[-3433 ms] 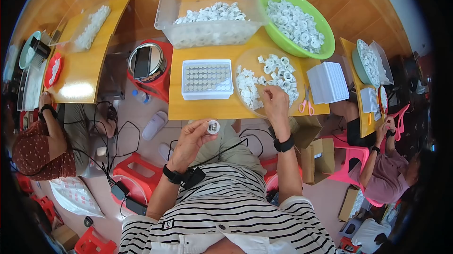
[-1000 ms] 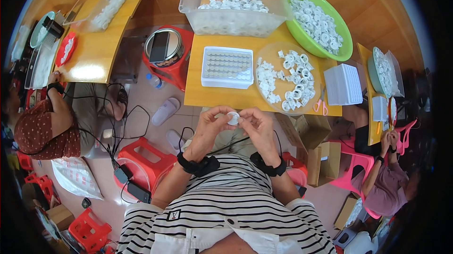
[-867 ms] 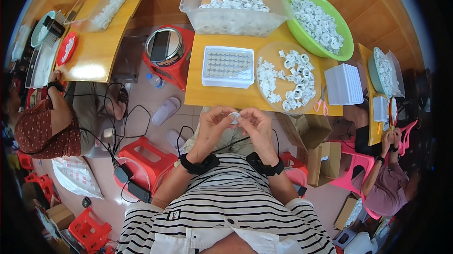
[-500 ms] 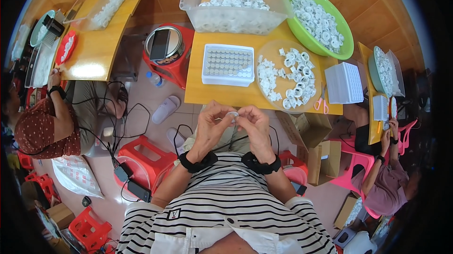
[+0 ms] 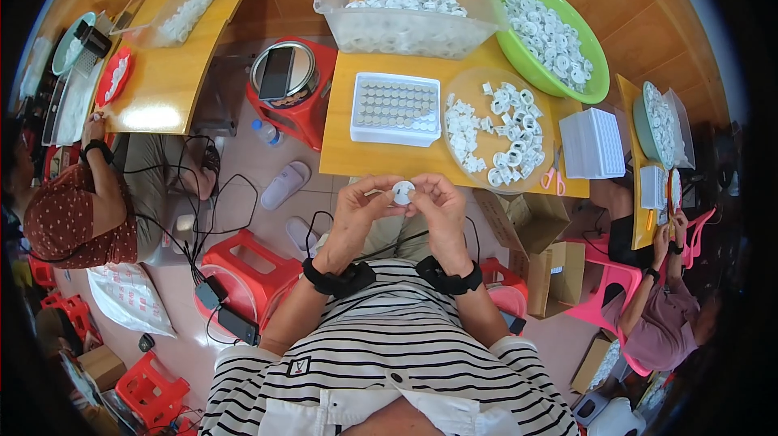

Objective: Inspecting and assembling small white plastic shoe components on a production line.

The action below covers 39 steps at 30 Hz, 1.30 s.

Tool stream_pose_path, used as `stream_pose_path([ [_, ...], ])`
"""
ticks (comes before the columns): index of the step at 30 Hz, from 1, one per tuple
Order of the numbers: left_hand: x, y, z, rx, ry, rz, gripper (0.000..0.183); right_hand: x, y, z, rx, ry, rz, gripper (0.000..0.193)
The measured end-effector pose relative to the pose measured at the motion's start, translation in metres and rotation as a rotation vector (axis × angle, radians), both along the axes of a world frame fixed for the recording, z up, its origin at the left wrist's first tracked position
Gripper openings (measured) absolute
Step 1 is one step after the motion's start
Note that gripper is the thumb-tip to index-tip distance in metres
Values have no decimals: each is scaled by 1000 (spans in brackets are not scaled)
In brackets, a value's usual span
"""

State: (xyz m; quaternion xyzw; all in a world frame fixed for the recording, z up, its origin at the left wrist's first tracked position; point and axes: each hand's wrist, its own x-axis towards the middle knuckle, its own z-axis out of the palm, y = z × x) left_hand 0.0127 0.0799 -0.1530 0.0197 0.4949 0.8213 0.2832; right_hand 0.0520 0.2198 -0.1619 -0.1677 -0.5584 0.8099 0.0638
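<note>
Between both hands, just short of the table's near edge, is a small round white plastic part (image 5: pixel 402 191) with its flat face turned up. My left hand (image 5: pixel 361 211) pinches its left side with thumb and forefinger. On the other side, my right hand (image 5: pixel 438 213) grips it with thumb and fingertips. Beyond them on the yellow table (image 5: pixel 344 162) stands a white tray (image 5: pixel 395 138) with rows of small round grey pieces. To its right, a round, shallow clear dish (image 5: pixel 484 124) holds small white pieces on the left and larger white rings on the right.
A clear bin (image 5: pixel 405 37) and a green basin (image 5: pixel 596 71), both with white parts, stand at the back. Pink scissors (image 5: pixel 553 177) lie by a white slotted box (image 5: pixel 593 144). Red stools (image 5: pixel 251 266) and cardboard boxes (image 5: pixel 559 278) flank me. Co-workers sit at both sides.
The round white part has been tilted so that its flat face shows more. My fingers have shifted slightly apart around it, still gripping.
</note>
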Motion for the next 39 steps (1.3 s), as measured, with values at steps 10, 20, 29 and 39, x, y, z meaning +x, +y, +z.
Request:
stream_pose_path([
  [10, 6, 8, -14, -228, 313, 112, 28, 3, -13, 14, 897, 178, -70, 26],
  [20, 7, 5, -10, -400, 437, 34, 33, 5, -12, 11, 1127, 150, -41, 23],
  [29, 3, 9, -12, -212, 196, 102, 24, 3, -7, -2, 640, 122, -107, 18],
  [39, 2, 11, -11, -241, 232, 93, 19, 10, -2, -5, 513, 54, -65, 13],
])
